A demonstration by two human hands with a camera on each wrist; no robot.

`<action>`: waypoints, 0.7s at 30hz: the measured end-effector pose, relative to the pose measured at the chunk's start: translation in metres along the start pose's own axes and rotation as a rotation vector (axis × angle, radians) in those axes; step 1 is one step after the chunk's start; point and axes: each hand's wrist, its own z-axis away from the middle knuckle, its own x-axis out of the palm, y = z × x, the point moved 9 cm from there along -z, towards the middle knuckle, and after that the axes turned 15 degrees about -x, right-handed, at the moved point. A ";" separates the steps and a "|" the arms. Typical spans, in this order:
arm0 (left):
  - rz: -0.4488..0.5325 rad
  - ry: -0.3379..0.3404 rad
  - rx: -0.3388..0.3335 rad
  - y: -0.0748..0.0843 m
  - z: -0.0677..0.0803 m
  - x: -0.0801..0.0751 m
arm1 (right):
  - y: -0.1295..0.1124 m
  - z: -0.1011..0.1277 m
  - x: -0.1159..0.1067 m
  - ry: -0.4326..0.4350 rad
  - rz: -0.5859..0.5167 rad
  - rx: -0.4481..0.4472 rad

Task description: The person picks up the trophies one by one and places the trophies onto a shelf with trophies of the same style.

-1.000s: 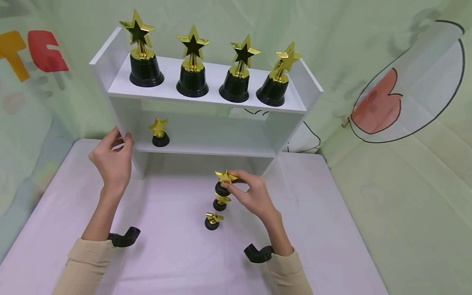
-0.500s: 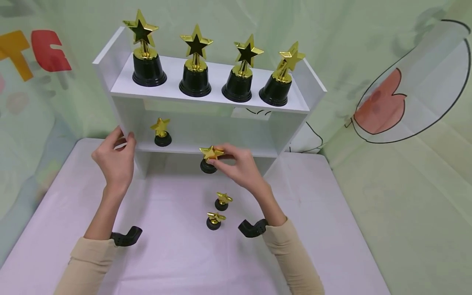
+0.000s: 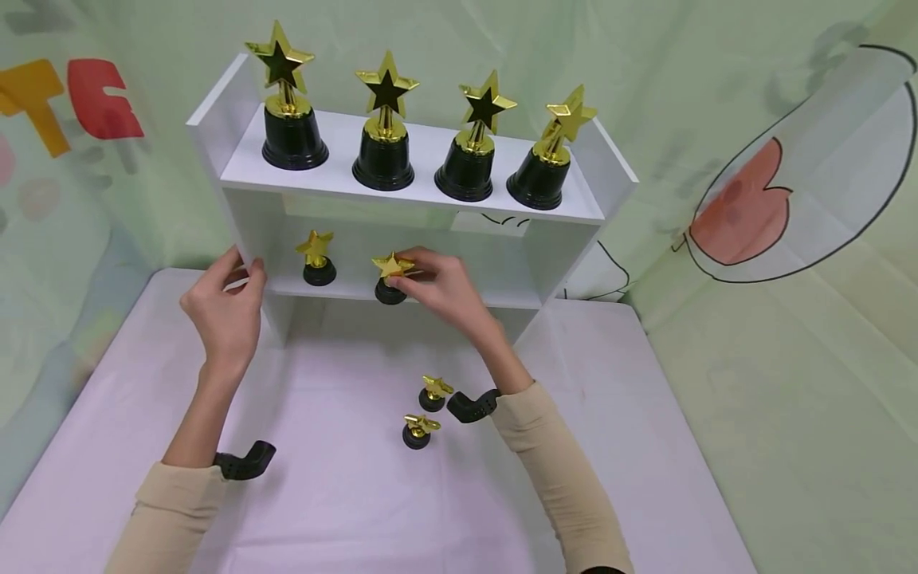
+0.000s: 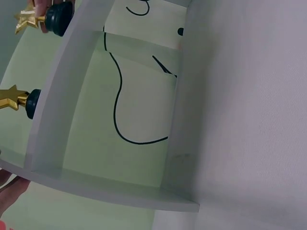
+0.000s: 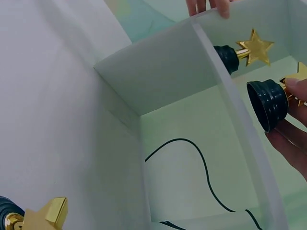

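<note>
Pinches a small trophy (image 3: 387, 292) between the thumb and fingers of the right hand (image 3: 441, 283), near the centre of the head view, right at the front edge of the middle shelf (image 3: 495, 279). Grips it by the gold star part, digits drawn in close, with the black base hanging lowest and its underside tilted into sight at the right of the right wrist view. Cannot confirm any contact between base and board.

Holds the white shelf unit (image 3: 598, 163) by its left side panel with the left hand (image 3: 225, 307), left of centre, thumb and bent fingers closed at the panel's front edge.

Includes a standing small trophy (image 3: 318, 261) on the same shelf, left of the held one and well apart from it. Bears, along the top shelf from upper left to upper right, the leftmost large trophy (image 3: 292, 131), the second large trophy (image 3: 384, 151), the third large trophy (image 3: 466, 163) and the rightmost large trophy (image 3: 540, 175), all upright.

Has two more on the cloth-covered worktop (image 3: 323, 502), low in the centre: a rear small trophy (image 3: 433, 395) and, just beside it, a front small trophy (image 3: 417, 433). Shows a black wrist device (image 3: 473, 406) right of these two, by the right sleeve (image 3: 562, 470).
</note>
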 end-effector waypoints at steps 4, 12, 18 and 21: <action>0.002 -0.004 -0.002 -0.001 0.000 0.000 | 0.008 -0.008 0.006 -0.017 0.009 0.023; 0.018 -0.037 0.019 -0.002 0.001 0.004 | 0.018 -0.013 0.008 -0.021 0.008 0.069; 0.002 -0.034 0.022 0.001 0.002 0.000 | 0.020 -0.015 0.012 -0.027 -0.004 0.085; 0.001 -0.035 0.025 0.002 0.002 -0.001 | 0.021 -0.015 0.014 -0.024 -0.010 0.093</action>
